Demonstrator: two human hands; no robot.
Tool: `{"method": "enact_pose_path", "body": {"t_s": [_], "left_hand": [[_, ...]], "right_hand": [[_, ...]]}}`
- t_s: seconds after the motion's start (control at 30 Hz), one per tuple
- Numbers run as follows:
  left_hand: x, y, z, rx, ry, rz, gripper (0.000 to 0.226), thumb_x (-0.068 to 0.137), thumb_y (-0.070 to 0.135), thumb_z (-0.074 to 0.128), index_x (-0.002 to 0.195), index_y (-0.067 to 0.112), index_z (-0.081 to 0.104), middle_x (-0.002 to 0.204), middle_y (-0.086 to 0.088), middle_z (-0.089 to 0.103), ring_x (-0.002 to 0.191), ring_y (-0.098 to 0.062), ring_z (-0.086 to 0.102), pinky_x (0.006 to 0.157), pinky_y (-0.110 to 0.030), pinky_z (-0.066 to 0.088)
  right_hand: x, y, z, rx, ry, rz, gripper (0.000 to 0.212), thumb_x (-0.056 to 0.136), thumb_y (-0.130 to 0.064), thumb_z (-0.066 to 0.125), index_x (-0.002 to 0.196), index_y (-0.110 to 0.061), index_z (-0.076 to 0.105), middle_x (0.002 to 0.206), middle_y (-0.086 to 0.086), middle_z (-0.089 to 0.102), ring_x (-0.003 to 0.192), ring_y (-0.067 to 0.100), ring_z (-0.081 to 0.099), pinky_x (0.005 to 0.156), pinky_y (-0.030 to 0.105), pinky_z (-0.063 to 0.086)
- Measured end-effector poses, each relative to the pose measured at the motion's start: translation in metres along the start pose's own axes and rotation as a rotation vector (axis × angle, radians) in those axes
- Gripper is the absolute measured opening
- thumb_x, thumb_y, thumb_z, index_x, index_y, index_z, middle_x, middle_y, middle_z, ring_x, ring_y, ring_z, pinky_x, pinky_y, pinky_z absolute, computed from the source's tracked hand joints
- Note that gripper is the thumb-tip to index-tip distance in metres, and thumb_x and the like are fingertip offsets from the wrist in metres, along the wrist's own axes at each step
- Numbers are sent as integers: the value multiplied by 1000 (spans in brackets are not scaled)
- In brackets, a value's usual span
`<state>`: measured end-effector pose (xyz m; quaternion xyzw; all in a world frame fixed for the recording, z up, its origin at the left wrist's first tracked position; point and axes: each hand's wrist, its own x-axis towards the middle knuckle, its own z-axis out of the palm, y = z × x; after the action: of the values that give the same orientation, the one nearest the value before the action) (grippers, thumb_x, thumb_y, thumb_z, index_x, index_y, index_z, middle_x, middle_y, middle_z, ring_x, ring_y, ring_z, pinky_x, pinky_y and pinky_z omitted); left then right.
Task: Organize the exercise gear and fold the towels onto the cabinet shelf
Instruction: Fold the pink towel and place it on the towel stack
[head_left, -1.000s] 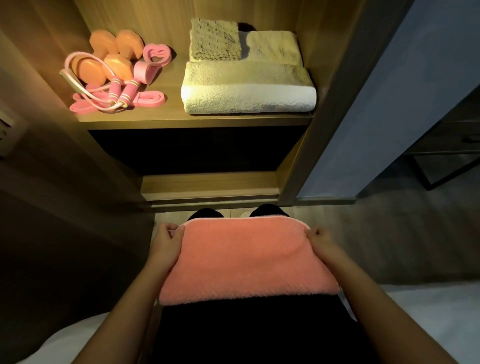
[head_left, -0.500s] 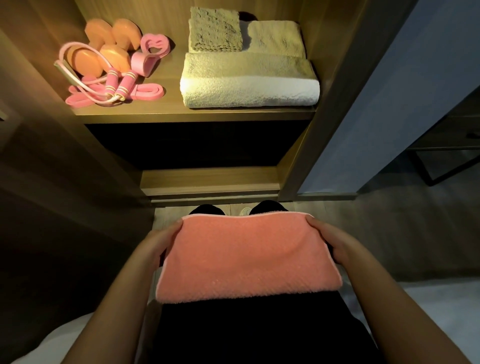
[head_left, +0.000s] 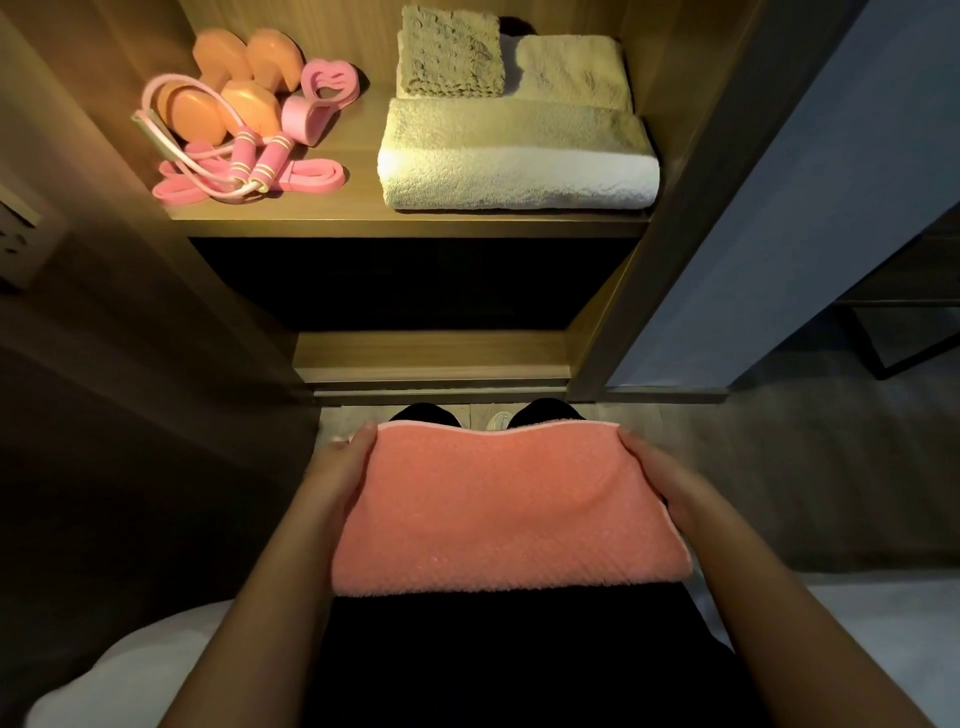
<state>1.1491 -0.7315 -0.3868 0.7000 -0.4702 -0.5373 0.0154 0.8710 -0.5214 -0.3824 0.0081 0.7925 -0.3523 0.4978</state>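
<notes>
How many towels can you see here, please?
4. On the shelf: a large towel in front, a textured towel behind it at left, a beige towel behind at right. The left hand and right hand hold a coral towel. More could be hidden behind.

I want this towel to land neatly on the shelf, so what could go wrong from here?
1. The left hand and right hand hold the coral towel only at its ends; lifted, its middle may sag and the fold open.
2. The big folded towel and two smaller towels behind it fill the right side of the shelf, so stacked on top it might sit askew or slide off.
3. Placed further left, it could catch the jump rope.
</notes>
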Motion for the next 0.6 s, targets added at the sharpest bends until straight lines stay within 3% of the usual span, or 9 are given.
{"method": "enact_pose_path", "body": {"t_s": [0.1,0.17,0.27,0.4,0.6], "left_hand": [[0,1,8,-39,105,144,49,96,54,46,116,12,58,109,-14,64,92,-27,62,72,-36,47],[-2,-1,14,-28,176,252,40,98,48,47,102,11,60,99,-12,65,83,-22,61,65,-33,43],[-6,-4,15,-12,163,326,34,98,48,48,97,17,60,93,-7,64,83,-21,61,66,-32,45],[-4,-8,10,83,120,341,23,100,42,46,95,23,58,95,-3,63,86,-18,61,69,-34,46],[-13,-3,8,119,389,514,29,103,41,38,87,23,55,83,-1,60,75,-17,60,61,-32,45]], "right_hand": [[1,4,3,-112,90,-151,37,98,-56,39,96,-25,61,94,4,62,88,21,60,71,35,46],[2,8,5,-147,139,-261,45,101,-51,36,102,-17,65,90,5,64,84,19,61,64,30,42],[2,13,6,-175,188,-361,48,102,-47,34,107,-13,67,90,5,66,84,18,61,63,27,40],[2,13,7,-160,210,-400,36,103,-44,35,107,-19,60,91,-2,62,84,12,58,62,26,39],[-5,2,-3,-109,379,-606,25,103,-37,37,103,-23,58,89,-7,61,82,6,57,61,24,37]]}}
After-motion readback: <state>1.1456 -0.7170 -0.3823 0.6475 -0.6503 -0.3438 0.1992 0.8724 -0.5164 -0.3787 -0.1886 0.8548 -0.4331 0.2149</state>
